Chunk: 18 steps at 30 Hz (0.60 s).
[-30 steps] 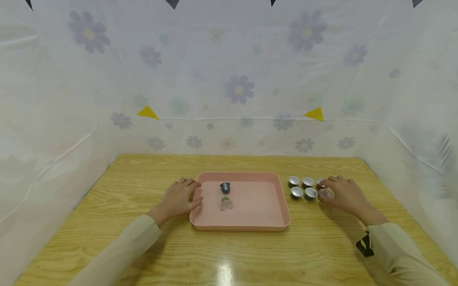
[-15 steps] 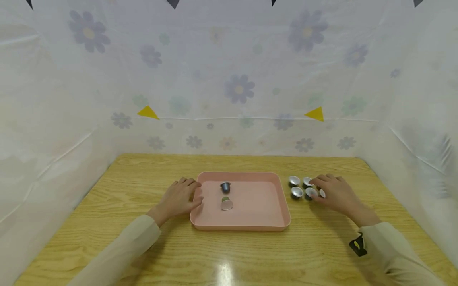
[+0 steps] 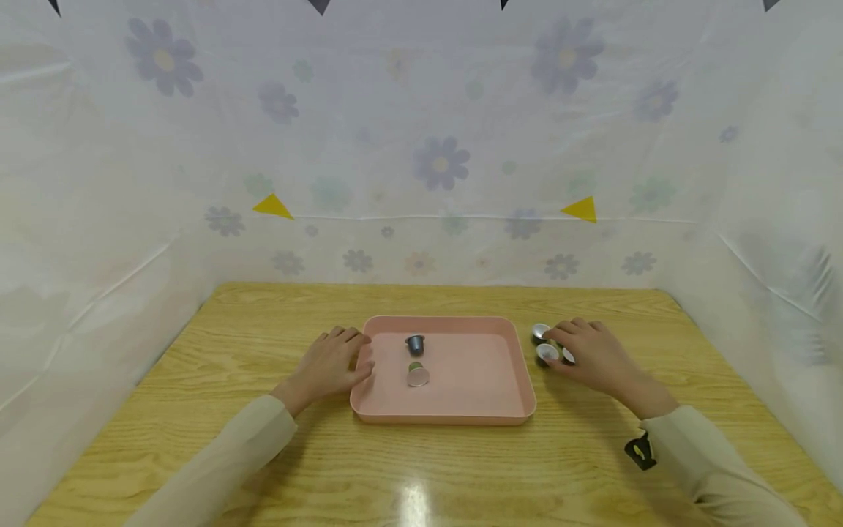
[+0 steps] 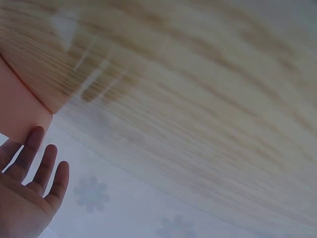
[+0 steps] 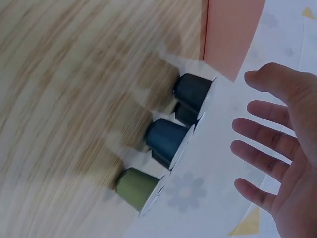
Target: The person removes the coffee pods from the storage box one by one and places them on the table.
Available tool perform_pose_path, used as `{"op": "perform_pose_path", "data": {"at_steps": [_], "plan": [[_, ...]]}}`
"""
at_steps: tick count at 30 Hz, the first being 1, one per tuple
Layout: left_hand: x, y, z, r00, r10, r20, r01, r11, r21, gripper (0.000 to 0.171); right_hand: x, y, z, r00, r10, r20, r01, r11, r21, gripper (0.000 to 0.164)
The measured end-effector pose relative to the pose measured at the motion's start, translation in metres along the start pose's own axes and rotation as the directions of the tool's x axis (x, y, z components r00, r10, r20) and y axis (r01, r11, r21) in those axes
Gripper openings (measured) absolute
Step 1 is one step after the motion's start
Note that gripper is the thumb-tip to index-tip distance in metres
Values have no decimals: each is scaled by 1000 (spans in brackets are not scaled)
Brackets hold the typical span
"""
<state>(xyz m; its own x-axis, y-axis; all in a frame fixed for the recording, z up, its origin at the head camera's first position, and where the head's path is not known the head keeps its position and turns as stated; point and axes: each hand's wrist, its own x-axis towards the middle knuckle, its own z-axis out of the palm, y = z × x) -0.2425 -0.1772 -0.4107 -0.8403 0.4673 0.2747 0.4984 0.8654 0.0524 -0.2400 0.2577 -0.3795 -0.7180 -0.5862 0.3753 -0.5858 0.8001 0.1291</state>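
My left hand rests at the left rim of a pink tray, fingers loosely extended; in the left wrist view its fingertips are right at the tray's wall. Inside the tray lie a dark blue-grey coffee capsule and a green coffee capsule, both on their sides. My right hand hovers over the coffee capsules right of the tray, hiding some in the head view. These stand lid up: a green capsule, a blue capsule and a blackish capsule show, others behind them. The right fingers are spread, holding nothing.
A wooden table carries everything. White flowered sheeting encloses its back and sides. A black object with a yellow mark sits at the right sleeve's cuff.
My right hand has moved left over the row of capsules, from its right end toward the tray. My left hand, the tray and the two capsules in it have stayed in place.
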Motion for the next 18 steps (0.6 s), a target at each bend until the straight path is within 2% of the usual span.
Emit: {"op": "perform_pose_path", "data": {"at_steps": [6,18], "plan": [[0,-1,1,1000,5,-5,-5,1000,12,46,8,-12,-1,1000,-25,-14,25,1000,17,39],[0,0,-1,1000,5,4,-5,1000,0,45,22,-34,1,992,-118,-50,120,992,32,32]]}}
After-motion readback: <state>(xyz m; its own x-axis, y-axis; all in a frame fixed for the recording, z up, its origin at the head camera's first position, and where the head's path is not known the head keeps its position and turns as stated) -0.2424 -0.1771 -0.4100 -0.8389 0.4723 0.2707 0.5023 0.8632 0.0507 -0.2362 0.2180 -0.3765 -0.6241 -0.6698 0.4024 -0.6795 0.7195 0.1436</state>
